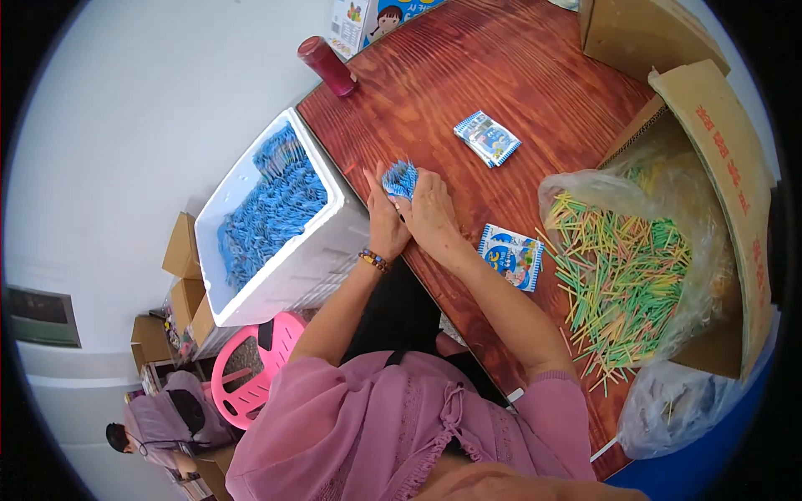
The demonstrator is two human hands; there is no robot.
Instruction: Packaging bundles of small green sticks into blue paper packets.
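Head view: your left hand (384,219) and right hand (431,214) grip a blue packet bundle (399,179) between them, at the left edge of the worktop (409,92). Judged light, pliable, probably slippery; clasp both sides evenly.

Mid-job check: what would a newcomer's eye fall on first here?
Probably the heap of yellow, green and pink sticks on the right, spilling from a clear bag at the mouth of the cardboard box. Then the white foam box on the left, packed with blue packets. Between them, the left hand and right hand hold a blue bundle at the table's edge.
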